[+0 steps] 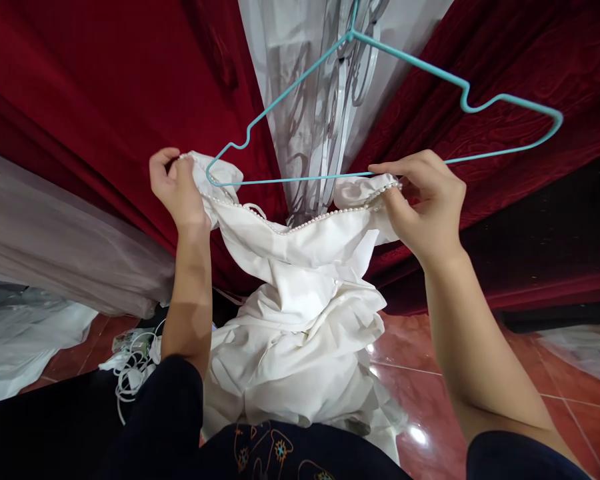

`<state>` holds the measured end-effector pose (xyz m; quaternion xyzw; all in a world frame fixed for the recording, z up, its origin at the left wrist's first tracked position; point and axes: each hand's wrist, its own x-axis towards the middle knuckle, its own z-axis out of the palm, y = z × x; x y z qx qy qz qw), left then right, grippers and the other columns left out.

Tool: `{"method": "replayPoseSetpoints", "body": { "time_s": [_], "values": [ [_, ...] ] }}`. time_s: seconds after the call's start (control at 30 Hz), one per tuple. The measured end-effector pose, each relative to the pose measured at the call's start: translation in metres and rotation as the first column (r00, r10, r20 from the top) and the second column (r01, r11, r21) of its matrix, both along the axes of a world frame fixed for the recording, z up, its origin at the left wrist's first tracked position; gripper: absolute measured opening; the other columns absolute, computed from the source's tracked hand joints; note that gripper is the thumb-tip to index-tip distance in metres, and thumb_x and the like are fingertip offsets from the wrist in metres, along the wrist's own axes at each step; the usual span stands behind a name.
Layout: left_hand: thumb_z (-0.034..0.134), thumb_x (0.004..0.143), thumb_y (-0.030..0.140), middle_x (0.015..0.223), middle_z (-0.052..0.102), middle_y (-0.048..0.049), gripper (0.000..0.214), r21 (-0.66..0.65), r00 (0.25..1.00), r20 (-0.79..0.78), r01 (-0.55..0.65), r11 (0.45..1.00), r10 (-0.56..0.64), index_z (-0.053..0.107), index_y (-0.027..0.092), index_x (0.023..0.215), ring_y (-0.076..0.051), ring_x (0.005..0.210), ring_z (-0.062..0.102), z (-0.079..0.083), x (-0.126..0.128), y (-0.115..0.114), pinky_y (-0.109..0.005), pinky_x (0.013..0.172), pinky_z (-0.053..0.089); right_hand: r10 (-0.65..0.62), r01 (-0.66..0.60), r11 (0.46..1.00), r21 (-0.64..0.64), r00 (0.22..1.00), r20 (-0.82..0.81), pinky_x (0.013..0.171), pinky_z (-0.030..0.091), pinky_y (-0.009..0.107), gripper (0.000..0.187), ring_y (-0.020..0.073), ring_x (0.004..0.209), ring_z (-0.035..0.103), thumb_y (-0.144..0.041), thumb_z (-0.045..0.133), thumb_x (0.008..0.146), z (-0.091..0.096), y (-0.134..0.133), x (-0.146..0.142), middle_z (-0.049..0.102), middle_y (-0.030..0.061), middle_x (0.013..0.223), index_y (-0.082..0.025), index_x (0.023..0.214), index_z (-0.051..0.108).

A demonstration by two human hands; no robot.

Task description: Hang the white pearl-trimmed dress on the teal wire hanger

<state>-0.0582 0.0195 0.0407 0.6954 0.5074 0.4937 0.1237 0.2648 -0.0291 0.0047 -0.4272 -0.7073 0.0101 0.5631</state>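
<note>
A white dress [300, 247] with a beaded neckline hangs between my hands, its skirt bunched in folds below. My left hand [177, 190] pinches the beaded edge of one off-shoulder sleeve. On the other side my right hand [425, 200] grips the opposite sleeve's beaded edge between thumb and fingers. A turquoise hanger [290, 179] hangs in front of the dress top, its left end over the left sleeve. Its lower bar passes by my right fingertips; whether they press on it I cannot tell.
Dark red curtains [110, 87] flank a white metal scrollwork stand [336, 113] with sheer white cloth behind. White cable [133, 373] lies coiled at lower left, near pale fabric [30, 333] on the floor. Reddish tiles [420, 373] show at lower right.
</note>
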Motion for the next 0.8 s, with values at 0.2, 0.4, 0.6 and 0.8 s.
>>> {"method": "replayPoseSetpoints", "body": {
  "time_s": [0.2,0.4,0.6,0.8],
  "values": [
    [0.058,0.111,0.056,0.109,0.072,-0.0028,0.021,0.194,0.999,-0.027,-0.012,0.981,0.018,0.066,0.038,0.119,-0.023,0.112,0.069,0.020,0.004,0.016,-0.042,0.088,0.060,-0.035,0.035,0.999,-0.001,0.999,0.009,0.070,0.051,0.036,0.023,0.0205,0.082,0.063,-0.029,0.059,0.098,-0.008,0.002,-0.006,0.071,0.0066,0.094,-0.028,0.109,0.080],
    [0.056,0.116,0.034,0.115,0.074,-0.0025,0.016,0.476,0.996,-0.006,0.082,0.875,-0.090,0.069,0.026,0.113,-0.016,0.114,0.071,0.022,0.018,0.030,-0.038,0.104,0.056,-0.027,0.027,1.000,0.008,1.000,-0.008,0.084,0.059,0.041,0.024,0.0234,0.094,0.067,-0.037,0.057,0.103,-0.016,0.006,-0.005,0.069,0.0072,0.098,-0.028,0.111,0.078],
    [0.049,0.110,0.011,0.116,0.073,-0.0046,0.027,0.405,0.908,-0.282,0.405,0.820,-0.309,0.071,0.022,0.119,-0.020,0.112,0.070,-0.008,0.058,-0.008,-0.038,0.102,0.056,-0.012,0.012,1.000,0.024,1.000,-0.002,0.090,0.059,0.044,0.026,0.0241,0.098,0.067,-0.033,0.053,0.104,-0.019,0.013,-0.008,0.067,0.0074,0.100,-0.025,0.114,0.075],
    [0.042,0.101,0.000,0.108,0.079,-0.0031,0.042,0.240,0.890,-0.292,0.424,0.873,-0.351,0.074,0.021,0.119,-0.021,0.101,0.072,-0.027,0.081,-0.022,-0.037,0.095,0.057,-0.058,0.067,0.979,0.191,0.997,-0.057,0.070,0.052,0.037,0.025,0.0241,0.099,0.066,-0.028,0.067,0.091,-0.017,0.000,0.008,0.068,0.0095,0.108,-0.023,0.113,0.078]
  ]
}}
